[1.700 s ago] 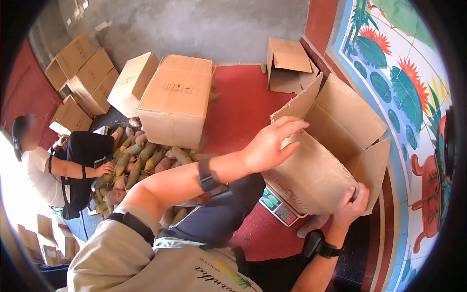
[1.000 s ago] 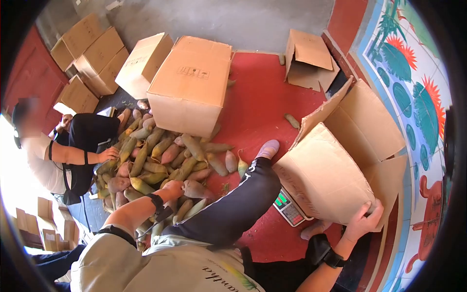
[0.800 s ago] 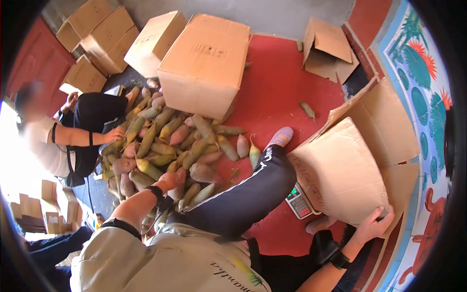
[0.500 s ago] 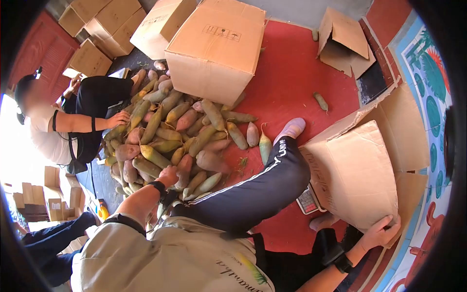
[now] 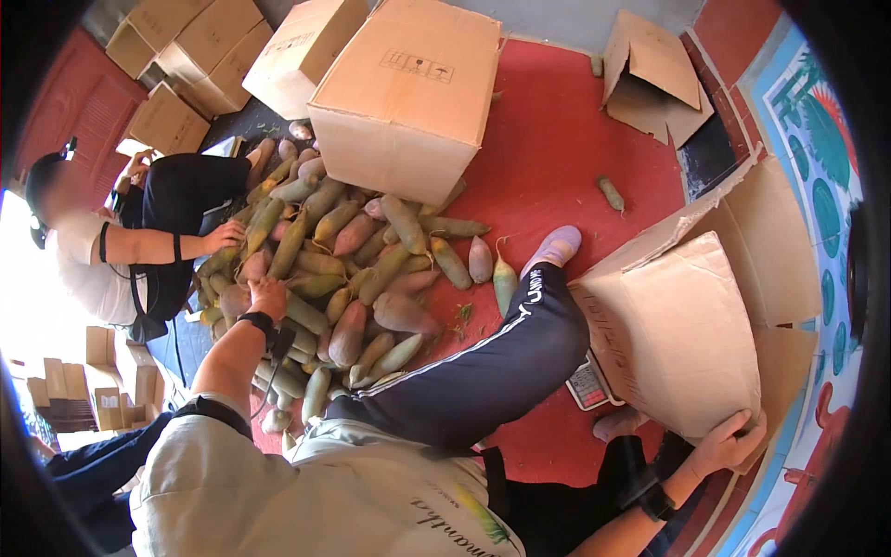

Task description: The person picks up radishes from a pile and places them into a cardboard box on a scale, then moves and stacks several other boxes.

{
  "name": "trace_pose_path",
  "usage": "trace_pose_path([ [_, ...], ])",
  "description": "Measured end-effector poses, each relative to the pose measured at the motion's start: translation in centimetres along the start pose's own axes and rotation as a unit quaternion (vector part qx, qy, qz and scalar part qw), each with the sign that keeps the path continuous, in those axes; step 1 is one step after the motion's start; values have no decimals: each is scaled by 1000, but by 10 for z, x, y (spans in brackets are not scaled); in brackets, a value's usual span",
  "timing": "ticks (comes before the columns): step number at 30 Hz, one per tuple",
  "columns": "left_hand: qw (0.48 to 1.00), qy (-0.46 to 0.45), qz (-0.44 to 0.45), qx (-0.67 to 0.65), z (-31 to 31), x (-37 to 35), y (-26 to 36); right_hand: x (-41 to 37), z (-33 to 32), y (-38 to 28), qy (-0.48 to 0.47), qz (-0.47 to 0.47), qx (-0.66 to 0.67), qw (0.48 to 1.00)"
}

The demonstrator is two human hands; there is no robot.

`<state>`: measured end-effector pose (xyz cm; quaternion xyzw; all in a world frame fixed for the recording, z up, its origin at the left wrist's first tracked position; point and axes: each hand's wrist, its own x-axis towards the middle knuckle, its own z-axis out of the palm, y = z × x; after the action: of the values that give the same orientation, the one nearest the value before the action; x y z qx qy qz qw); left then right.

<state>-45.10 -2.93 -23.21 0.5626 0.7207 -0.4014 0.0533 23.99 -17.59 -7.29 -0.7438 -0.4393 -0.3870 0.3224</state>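
My left hand [image 5: 266, 299] is over the left part of a heap of long green and pinkish radishes [image 5: 404, 313]. Its fingers curl down onto a pinkish radish [image 5: 255, 267], their tips partly hidden. On the far right, my right hand [image 5: 730, 441] grips the lower edge of an open cardboard box [image 5: 682, 325], thumb and fingers on its rim. Handwriting marks one side of this box. Beside its lower left corner shows a scale [image 5: 587, 385] with a red display panel. My bent leg [image 5: 473, 371] lies between the heap and the box.
A large closed carton [image 5: 399, 102] stands behind the heap. A torn box [image 5: 654, 79] lies at the back right, and a small radish [image 5: 611, 194] on the red floor [image 5: 557, 139]. Another person [image 5: 93, 251] sits at the left, one hand on the heap. More cartons [image 5: 209, 56] are stacked behind.
My left hand has moved left and away from me across the heap, uncovering radishes near my leg. My right hand stays on the box edge.
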Motion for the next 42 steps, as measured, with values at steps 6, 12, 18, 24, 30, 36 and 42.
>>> trace_pose_path([
  [6, 989, -12, 39, 146, -7, 1, 12, 2, -4, -7, -12, 30, -5, 999],
  [12, 983, -120, 124, 66, -18, -22, 38, -2, -4, -7, -18, 52, 44, 998],
  [18, 984, -57, 158, 57, -34, -51, 58, 0, -8, -17, -24, 45, 89, 995],
  [24, 979, 53, 170, -97, -82, -67, 66, 2, -12, -23, -26, 62, 130, 989],
  [30, 920, 131, 206, -308, -126, -52, 91, 1, -14, -24, -23, 46, 139, 989],
  [36, 968, 66, 221, -99, -125, -62, 131, 3, -18, -26, -16, 36, 137, 990],
  [42, 960, 37, 278, -4, -51, -53, 132, 3, -19, -26, -20, 35, 137, 990],
])
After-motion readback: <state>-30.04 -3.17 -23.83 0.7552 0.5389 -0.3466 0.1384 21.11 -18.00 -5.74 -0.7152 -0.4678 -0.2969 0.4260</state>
